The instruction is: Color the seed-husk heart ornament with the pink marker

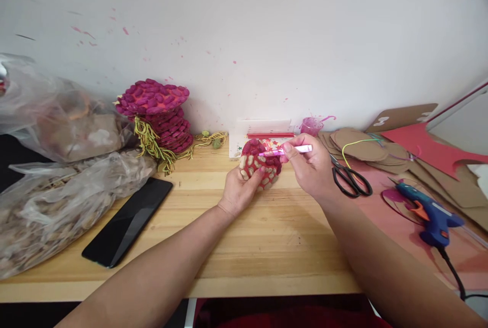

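L hand (pixel 240 190) clamped on round red disc w/ tan & magenta peanut-shaped pieces (pixel 270 170): thumb across front face, other fingers mostly hidden behind. Disc sits just beyond L fingertips, tilted up, clear above pale wood tabletop (pixel 259 246), abt centre. R hand (pixel 314 168) pinched shut on slim white brush-like tool w/ pink end (pixel 304 149), thumb on shaft; pink end points L, at disc's upper face, contact can't tell. Nearby: black-handled scissors (pixel 353 181) R of R hand; stacked magenta lumpy discs (pixel 160 101) far L, back.
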Demonstrator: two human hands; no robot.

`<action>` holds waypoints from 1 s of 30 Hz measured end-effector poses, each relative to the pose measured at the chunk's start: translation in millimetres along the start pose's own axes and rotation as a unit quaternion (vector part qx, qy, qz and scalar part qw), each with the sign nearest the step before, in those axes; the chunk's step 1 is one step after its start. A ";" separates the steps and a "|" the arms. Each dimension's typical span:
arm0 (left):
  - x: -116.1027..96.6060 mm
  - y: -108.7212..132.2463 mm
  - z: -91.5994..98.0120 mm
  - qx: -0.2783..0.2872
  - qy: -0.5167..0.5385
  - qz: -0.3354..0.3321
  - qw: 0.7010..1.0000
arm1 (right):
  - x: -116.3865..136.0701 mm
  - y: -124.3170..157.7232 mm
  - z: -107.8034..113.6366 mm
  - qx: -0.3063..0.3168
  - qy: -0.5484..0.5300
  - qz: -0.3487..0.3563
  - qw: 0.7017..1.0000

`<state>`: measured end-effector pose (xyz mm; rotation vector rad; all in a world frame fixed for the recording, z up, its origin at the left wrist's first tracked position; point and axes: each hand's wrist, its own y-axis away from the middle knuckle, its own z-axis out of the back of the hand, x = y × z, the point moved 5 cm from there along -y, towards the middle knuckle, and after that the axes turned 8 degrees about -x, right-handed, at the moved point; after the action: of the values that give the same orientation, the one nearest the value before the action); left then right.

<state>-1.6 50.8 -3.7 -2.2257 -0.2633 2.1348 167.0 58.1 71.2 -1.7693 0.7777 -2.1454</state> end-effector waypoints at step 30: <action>-0.1 -3.4 5.2 -0.026 -0.073 -0.013 0.997 | 11.4 7.9 -6.6 0.040 0.105 0.118 0.987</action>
<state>-7.0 53.6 -3.4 -2.0828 -0.3568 2.3046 156.9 47.3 75.5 -1.3512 0.8888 -2.1888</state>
